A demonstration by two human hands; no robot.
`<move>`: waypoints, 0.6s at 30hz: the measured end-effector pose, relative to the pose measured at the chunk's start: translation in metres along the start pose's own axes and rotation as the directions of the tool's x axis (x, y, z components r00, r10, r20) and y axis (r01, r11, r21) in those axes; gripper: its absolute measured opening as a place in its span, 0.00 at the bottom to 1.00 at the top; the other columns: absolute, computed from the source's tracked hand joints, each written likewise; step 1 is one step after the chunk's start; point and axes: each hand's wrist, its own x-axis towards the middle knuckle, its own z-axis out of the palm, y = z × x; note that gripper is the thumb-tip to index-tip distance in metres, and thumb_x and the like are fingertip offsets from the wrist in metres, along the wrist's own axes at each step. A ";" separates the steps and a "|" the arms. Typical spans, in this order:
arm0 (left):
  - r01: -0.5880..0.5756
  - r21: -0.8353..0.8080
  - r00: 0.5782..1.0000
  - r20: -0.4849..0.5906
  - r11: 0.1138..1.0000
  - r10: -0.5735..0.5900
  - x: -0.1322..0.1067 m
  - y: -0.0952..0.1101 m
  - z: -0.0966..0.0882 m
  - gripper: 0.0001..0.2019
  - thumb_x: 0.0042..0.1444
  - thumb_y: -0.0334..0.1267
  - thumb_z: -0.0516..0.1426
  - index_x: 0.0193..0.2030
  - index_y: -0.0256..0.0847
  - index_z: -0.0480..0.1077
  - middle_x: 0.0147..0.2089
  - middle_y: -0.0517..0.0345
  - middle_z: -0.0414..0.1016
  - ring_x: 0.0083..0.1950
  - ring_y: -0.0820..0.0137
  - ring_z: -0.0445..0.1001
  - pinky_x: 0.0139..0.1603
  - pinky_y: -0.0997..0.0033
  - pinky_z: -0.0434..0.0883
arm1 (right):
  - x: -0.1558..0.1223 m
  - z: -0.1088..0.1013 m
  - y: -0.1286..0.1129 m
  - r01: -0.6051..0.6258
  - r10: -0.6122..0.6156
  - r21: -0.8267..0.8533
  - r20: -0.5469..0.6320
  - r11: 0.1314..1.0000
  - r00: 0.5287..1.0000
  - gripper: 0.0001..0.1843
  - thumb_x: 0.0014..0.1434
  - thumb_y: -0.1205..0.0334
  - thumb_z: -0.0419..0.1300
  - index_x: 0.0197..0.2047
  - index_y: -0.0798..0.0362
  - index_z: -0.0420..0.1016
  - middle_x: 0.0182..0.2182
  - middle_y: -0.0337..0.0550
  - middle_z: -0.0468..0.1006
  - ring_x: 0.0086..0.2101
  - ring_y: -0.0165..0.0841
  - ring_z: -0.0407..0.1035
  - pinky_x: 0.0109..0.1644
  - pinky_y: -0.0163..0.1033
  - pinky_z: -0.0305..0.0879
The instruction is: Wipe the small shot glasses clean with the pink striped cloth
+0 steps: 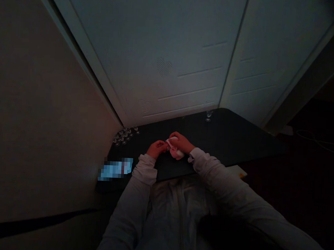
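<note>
Both my hands meet over the middle of a dark table [227, 138] in a dim room. My left hand [156, 149] is closed, pinching the edge of a small pink and white thing [175, 148], perhaps a cloth or wrapper. My right hand [180, 142] is curled over the same thing from above, fingers closed on it. Its exact nature is too dark to tell. Both arms wear light long sleeves.
Several small clear glass pieces [125, 135] cluster at the table's far left corner. A small stemmed glass [209, 115] stands at the far edge. A blurred bluish object [115, 169] lies at the near left. White panelled doors [186, 59] rise behind.
</note>
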 end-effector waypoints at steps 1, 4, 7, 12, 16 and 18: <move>0.000 0.002 1.000 -0.002 1.000 0.000 0.000 0.000 0.000 0.15 0.35 0.41 0.60 0.28 0.35 0.63 0.23 0.62 0.67 0.22 0.79 0.63 0.25 0.75 0.59 | 0.000 0.000 0.000 0.006 -0.006 -0.011 0.009 1.000 1.000 0.13 0.44 0.56 0.53 0.34 0.54 0.63 0.24 0.34 0.66 0.25 0.25 0.59 0.28 0.31 0.56; -0.005 0.009 1.000 -0.003 1.000 0.005 0.000 0.000 0.000 0.15 0.34 0.42 0.60 0.28 0.36 0.63 0.22 0.63 0.67 0.21 0.79 0.62 0.25 0.75 0.59 | -0.001 0.000 -0.001 0.022 -0.021 -0.047 0.023 0.999 1.000 0.16 0.44 0.54 0.54 0.35 0.54 0.63 0.25 0.35 0.67 0.26 0.25 0.60 0.28 0.31 0.57; -0.009 0.006 1.000 0.002 1.000 0.009 0.001 0.000 0.000 0.15 0.34 0.42 0.60 0.28 0.35 0.63 0.22 0.63 0.67 0.21 0.79 0.62 0.25 0.75 0.59 | -0.002 0.000 -0.002 0.042 -0.041 -0.092 0.018 0.995 0.999 0.17 0.43 0.53 0.55 0.35 0.53 0.64 0.26 0.35 0.67 0.26 0.25 0.60 0.29 0.31 0.57; -0.005 -0.001 1.000 0.001 1.000 0.005 0.000 -0.001 0.000 0.16 0.35 0.42 0.60 0.28 0.35 0.63 0.22 0.63 0.66 0.21 0.79 0.62 0.24 0.76 0.58 | -0.004 -0.001 -0.002 0.054 -0.050 -0.120 0.031 0.991 0.998 0.17 0.43 0.53 0.55 0.36 0.53 0.64 0.26 0.35 0.68 0.26 0.25 0.61 0.30 0.31 0.58; -0.006 0.006 1.000 0.007 1.000 0.006 0.000 0.001 0.000 0.15 0.35 0.42 0.60 0.28 0.35 0.63 0.22 0.63 0.66 0.21 0.79 0.62 0.25 0.76 0.58 | -0.004 0.000 -0.002 0.059 -0.058 -0.124 0.017 0.991 0.998 0.15 0.44 0.53 0.54 0.35 0.53 0.64 0.25 0.35 0.68 0.26 0.25 0.61 0.29 0.31 0.57; -0.008 0.004 1.000 0.014 1.000 0.008 0.000 0.001 0.000 0.15 0.35 0.42 0.60 0.27 0.35 0.63 0.22 0.64 0.66 0.21 0.79 0.62 0.25 0.76 0.58 | -0.005 0.000 -0.003 0.051 -0.050 -0.124 0.010 0.991 0.999 0.14 0.45 0.54 0.53 0.34 0.53 0.65 0.25 0.35 0.68 0.26 0.25 0.60 0.29 0.30 0.56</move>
